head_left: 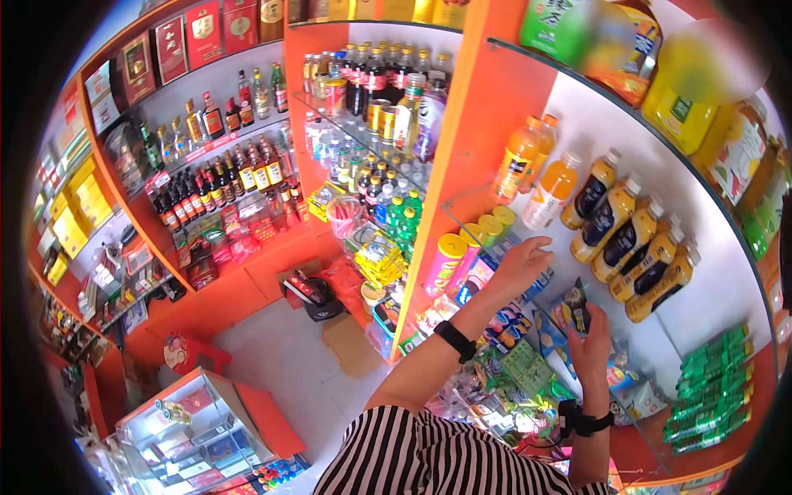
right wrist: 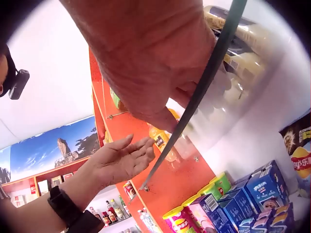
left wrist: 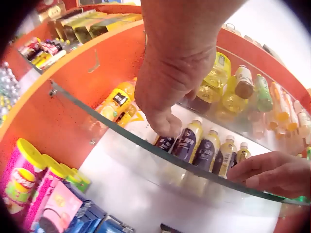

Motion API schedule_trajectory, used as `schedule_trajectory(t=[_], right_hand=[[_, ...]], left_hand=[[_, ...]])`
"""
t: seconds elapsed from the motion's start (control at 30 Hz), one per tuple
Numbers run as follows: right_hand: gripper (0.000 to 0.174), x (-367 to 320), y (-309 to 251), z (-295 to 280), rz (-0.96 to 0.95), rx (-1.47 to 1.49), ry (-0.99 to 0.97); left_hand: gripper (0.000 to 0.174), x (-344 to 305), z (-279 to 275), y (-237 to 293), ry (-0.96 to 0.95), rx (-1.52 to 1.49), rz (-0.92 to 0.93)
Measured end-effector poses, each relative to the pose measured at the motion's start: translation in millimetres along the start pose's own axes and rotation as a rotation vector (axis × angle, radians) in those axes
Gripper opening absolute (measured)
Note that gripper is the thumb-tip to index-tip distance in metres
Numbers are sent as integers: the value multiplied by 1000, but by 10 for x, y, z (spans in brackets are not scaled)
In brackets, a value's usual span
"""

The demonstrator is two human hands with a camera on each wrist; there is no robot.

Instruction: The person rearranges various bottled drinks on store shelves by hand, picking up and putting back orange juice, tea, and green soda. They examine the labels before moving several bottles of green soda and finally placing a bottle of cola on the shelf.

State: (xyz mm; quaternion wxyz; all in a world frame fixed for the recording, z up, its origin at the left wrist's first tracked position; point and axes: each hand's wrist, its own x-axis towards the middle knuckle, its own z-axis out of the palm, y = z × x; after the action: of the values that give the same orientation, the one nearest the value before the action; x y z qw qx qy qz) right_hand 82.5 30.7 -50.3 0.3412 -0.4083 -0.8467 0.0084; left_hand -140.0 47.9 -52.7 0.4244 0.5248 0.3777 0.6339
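Close by: a striped top (head_left: 396, 458), both forearms up at a glass shelf (left wrist: 121, 130). At its front rim is the left hand (head_left: 520, 266), palm open, fingers straight, gripping nothing; whether it touches the glass is not clear. Lower, just beside the same rim, is the right hand (head_left: 592, 342), with a black strap on the wrist.

The head view puts a dark snack packet (head_left: 577, 304) right at the right fingertips; held or not can't be read there. The right wrist view settles it. The packet stands on the lower shelf by the blue boxes (right wrist: 265, 187), apart from the fingers, which hang loosely curled and empty. Only the left wrist view shows those fingers lying along the rim.

The glass shelf's long axis runs sideways from the orange upright (head_left: 487, 99) along the white back wall (head_left: 726, 272), and its rim bows outward. The juice bottles (left wrist: 187, 143) stand on it in a row, caps up. Only the right wrist view shows them from beneath, through the glass.

Below are pink crisp tubes (head_left: 450, 260) with yellow lids. Farther off are a bay of drinks (head_left: 371, 91), then shelves of dark sauce bottles (head_left: 206, 186) with red boxes (head_left: 190, 37) on top. The pale floor (head_left: 280, 346) and a glass counter (head_left: 190, 437) are at the lower left.
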Motion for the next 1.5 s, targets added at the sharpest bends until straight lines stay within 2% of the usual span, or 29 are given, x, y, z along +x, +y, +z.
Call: schedule_trajectory(t=[0.07,0.13,0.2,0.3,0.37,0.47,0.53,0.57,0.8,1.0,1.1,1.17,1.23,1.27,1.37,1.43,1.5], right_hand=[[42,62,-21,51,-38,13,-53],[40,102,-10,130,19,15,-101],[47,111,-48,118,49,40,-148],[57,69,-69,107,-85,-85,-176],[69,85,-137,103,-13,-151,-251],[73,79,-138,127,-43,-229,-265],[72,80,-132,143,-44,-234,-262],[73,78,-132,148,-39,-238,-263],[69,76,-172,167,-24,-320,-262],[64,95,-243,159,2,-328,-265],[63,99,-207,203,6,-338,-258],[59,87,-214,180,-57,-328,-219],[59,120,-278,139,-39,-277,-226],[60,106,-223,173,-33,-274,-206],[50,91,-186,183,-52,-317,-175],[45,91,-196,181,-20,-324,-184],[46,61,-135,213,10,-321,-167]], left_hand=[[44,-57,-142,-7,143,-62,-52],[43,-117,-271,41,179,-81,-103],[41,-122,-414,-77,250,-14,-73],[38,-112,-548,-192,260,75,-16],[37,-117,-559,-204,291,154,3],[33,-108,-537,-196,352,225,67],[30,-151,-516,-32,326,339,11],[24,-135,-490,-61,401,371,133],[23,38,-433,-27,364,470,121],[22,191,-418,-101,348,557,207],[24,269,-439,-159,351,645,147],[20,323,-408,-273,408,906,142],[14,313,-384,-326,448,976,286],[8,358,-389,-395,411,1036,234],[18,344,-387,-374,390,1064,245],[23,312,-388,-292,416,1043,336],[22,308,-368,-254,396,1028,257]])
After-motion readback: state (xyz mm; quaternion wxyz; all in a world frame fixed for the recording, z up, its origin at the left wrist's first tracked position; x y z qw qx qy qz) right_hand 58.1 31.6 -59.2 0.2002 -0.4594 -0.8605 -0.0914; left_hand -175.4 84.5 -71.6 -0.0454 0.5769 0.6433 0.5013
